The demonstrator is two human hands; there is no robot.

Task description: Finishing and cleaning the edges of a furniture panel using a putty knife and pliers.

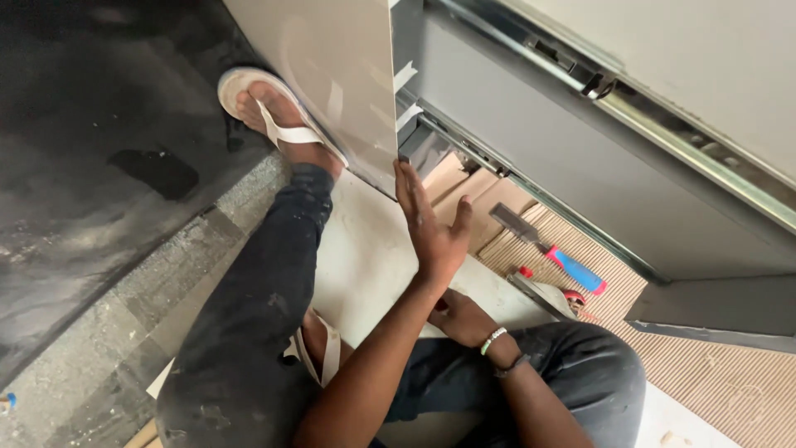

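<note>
Nearest the drawer front (332,75), the right hand (461,319) rests low beside the knee, fingers curled, its grasp hidden. Above it, the left hand (429,226) presses flat and open against that panel's lower corner. Beyond lies a blue-handled chisel (551,250).

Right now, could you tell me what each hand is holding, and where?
Neither grips anything: the left hand presses flat against the glossy beige drawer front's lower edge; the right hand rests low, contents unclear.

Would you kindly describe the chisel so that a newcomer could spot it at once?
Start at the pulled-out grey drawer and look beneath it to the ribbed brown cardboard sheet. On it lies the flat steel chisel with a blue and red handle. Nothing else there has a blue grip.
</note>
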